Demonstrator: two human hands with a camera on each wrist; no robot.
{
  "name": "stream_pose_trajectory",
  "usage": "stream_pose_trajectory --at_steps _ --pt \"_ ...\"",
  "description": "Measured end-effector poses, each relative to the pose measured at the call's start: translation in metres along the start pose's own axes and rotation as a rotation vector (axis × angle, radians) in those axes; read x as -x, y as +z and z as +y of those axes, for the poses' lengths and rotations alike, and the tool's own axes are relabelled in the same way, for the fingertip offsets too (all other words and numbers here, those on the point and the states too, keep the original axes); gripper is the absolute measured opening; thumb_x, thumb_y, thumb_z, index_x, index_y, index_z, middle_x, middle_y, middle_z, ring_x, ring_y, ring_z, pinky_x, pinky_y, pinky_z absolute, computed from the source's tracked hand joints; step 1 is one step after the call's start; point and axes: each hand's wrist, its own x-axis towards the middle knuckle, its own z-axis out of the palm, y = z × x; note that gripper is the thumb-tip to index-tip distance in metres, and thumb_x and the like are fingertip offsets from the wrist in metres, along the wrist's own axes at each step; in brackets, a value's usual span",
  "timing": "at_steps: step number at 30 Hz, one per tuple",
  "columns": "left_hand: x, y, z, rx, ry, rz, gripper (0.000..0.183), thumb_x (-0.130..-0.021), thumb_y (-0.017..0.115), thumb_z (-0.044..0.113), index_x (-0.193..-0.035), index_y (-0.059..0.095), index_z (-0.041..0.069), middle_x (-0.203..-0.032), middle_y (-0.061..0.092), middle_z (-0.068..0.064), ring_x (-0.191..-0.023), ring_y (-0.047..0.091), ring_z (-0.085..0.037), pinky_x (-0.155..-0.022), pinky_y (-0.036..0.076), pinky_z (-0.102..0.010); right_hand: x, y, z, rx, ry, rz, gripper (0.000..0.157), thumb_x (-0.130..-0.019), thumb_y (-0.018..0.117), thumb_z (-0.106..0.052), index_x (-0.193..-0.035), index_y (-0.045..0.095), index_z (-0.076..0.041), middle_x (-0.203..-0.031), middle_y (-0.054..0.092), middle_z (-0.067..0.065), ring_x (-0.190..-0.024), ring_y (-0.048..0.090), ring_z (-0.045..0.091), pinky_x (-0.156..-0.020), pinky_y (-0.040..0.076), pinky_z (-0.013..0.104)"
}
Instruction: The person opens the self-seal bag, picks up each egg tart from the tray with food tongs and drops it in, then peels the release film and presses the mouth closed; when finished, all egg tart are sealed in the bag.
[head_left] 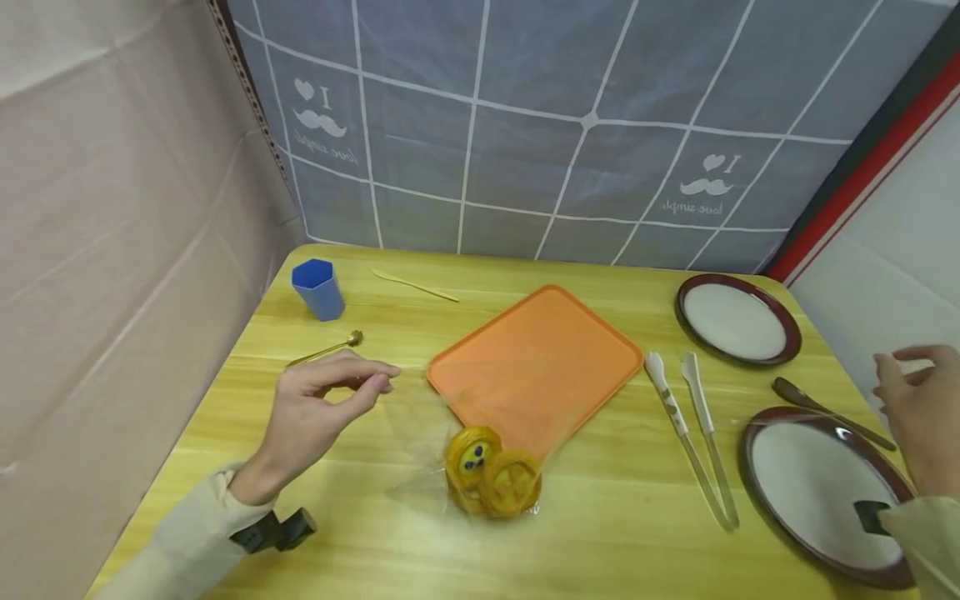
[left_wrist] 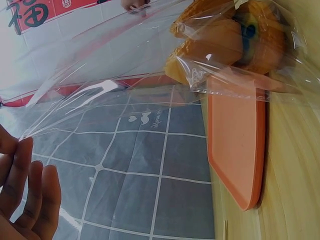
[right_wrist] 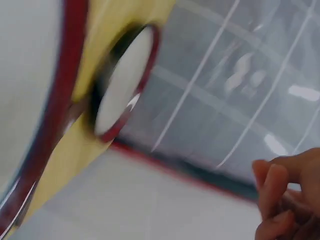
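Observation:
In the head view, my left hand [head_left: 311, 408] is raised left of the orange tray, its thumb and index finger pinching clear plastic film [left_wrist: 95, 92]. From those fingertips the film runs to two yellow-orange tarts [head_left: 512, 483], one with dark dots, at the tray's near edge. In the left wrist view the film covers them. The orange tray [head_left: 543, 358] lies flat just behind. My right hand [head_left: 930, 417] is lifted at the far right, by the near plate, with its thumb and fingers drawn together. Whether clear film is between them cannot be made out.
Two white plates with dark red rims [head_left: 825, 492] [head_left: 738, 321] lie on the right, a brown spoon [head_left: 832, 412] between them. White-ended tongs [head_left: 697, 442] lie left of them. At the back left are a blue cup [head_left: 318, 290], a yellow knife [head_left: 415, 285] and a gold spoon [head_left: 326, 348].

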Motion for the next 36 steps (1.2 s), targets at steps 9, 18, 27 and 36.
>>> stream_pose_trajectory --at_steps 9,18,27,36 --pt "-0.003 0.003 0.001 -0.025 0.001 0.002 0.022 -0.075 0.060 -0.013 -0.090 0.069 0.000 -0.081 0.068 -0.003 -0.071 0.062 -0.014 -0.061 0.053 -0.018 0.075 0.027 -0.121 -0.629 -0.642 -0.170 0.026 -0.076 0.065 0.004 -0.100 0.066 -0.004 -0.083 0.067 -0.005 -0.066 0.059 0.000 -0.053 0.047 0.009" --pt "-0.005 0.005 0.001 -0.070 -0.018 -0.003 0.022 -0.077 0.061 -0.009 -0.092 0.069 0.004 -0.082 0.067 -0.003 -0.072 0.061 -0.012 -0.063 0.053 -0.020 0.121 0.041 -0.189 -1.006 -0.758 -0.498 0.041 -0.068 0.066 0.015 -0.106 0.060 0.004 -0.097 0.063 0.014 -0.081 0.059 0.014 -0.065 0.050 0.019" --pt "-0.005 0.006 0.015 -0.069 -0.019 -0.017 0.027 -0.071 0.066 -0.011 -0.093 0.069 0.004 -0.080 0.067 -0.004 -0.069 0.060 -0.009 -0.058 0.051 -0.019 0.127 0.044 -0.181 -1.111 -0.786 -0.568 0.033 -0.069 0.060 0.022 -0.098 0.062 0.008 -0.092 0.065 0.016 -0.080 0.064 0.019 -0.071 0.054 0.020" --pt "-0.007 0.003 0.022 0.011 0.022 -0.024 0.029 -0.068 0.066 -0.016 -0.092 0.068 0.000 -0.079 0.066 -0.007 -0.068 0.060 -0.010 -0.059 0.051 -0.019 0.129 0.042 -0.187 -1.026 -0.845 -0.463 0.029 -0.068 0.062 0.020 -0.092 0.065 0.004 -0.088 0.066 0.013 -0.080 0.063 0.013 -0.070 0.053 0.018"
